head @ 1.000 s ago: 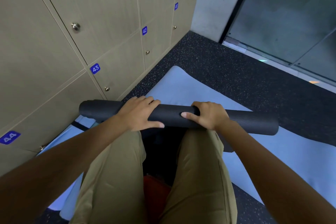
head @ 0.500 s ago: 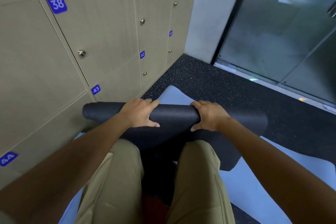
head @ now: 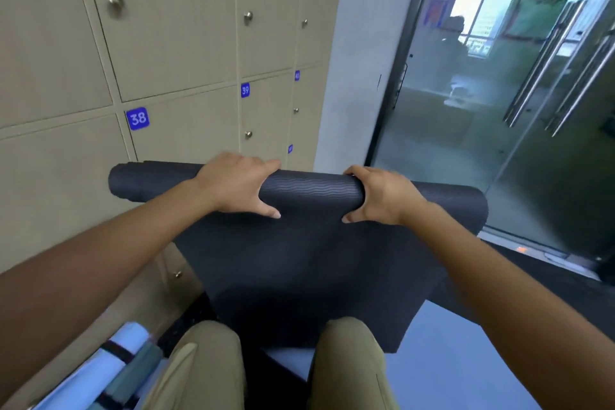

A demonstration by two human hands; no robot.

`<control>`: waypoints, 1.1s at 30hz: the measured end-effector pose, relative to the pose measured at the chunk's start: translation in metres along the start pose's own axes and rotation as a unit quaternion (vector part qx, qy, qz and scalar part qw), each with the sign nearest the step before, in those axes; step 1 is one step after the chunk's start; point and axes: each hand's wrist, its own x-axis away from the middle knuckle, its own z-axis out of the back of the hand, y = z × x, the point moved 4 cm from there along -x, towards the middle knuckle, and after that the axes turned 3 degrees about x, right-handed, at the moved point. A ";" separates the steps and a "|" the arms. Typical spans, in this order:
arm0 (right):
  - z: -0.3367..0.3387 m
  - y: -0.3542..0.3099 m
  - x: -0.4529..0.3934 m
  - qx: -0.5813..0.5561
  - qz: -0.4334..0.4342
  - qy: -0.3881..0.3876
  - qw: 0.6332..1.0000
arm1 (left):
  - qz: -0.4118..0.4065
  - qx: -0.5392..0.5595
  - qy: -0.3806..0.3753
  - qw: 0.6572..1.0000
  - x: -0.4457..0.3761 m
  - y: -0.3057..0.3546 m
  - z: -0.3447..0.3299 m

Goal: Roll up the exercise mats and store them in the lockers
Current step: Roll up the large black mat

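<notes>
The black mat [head: 299, 263] is held up off the floor, its rolled top gripped from above by both hands: the left hand [head: 233, 186] is wrapped over the roll toward its left end, fingers curled over the far side and thumb tucked under the near side, and the right hand [head: 379, 196] is clamped the same way just right of the middle. A broad unrolled flap is seen hanging down from the roll toward the knees, so the rolling step is judged unfinished; the mat is not yet a closed cylinder. Beneath it a pale blue mat [head: 466, 359] is spread flat on the floor, and at the near left a rolled light-blue mat [head: 109, 363], banded with a dark strap, is lying by the lockers [head: 186, 53]. Every locker door in view is shut, numbers 38 and 39 being readable. For the next move, the loose flap is probably to be wound onto the roll, with even tension kept at both ends so the edges do not telescope; only then can a door be opened and the roll slid in, which will likely need one hand freed.
</notes>
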 end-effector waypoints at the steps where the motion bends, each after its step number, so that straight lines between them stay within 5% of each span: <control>1: 0.014 -0.005 0.007 0.005 0.002 0.012 1.000 | -0.002 -0.003 0.008 1.000 0.007 -0.002 0.013; 10: 0.062 -0.067 0.097 0.024 0.040 0.051 0.998 | 0.009 0.029 0.023 0.999 0.104 0.008 0.068; 33: -0.114 -0.156 0.261 -0.126 0.140 -0.215 0.958 | 0.018 0.270 -0.303 0.914 0.299 0.129 -0.075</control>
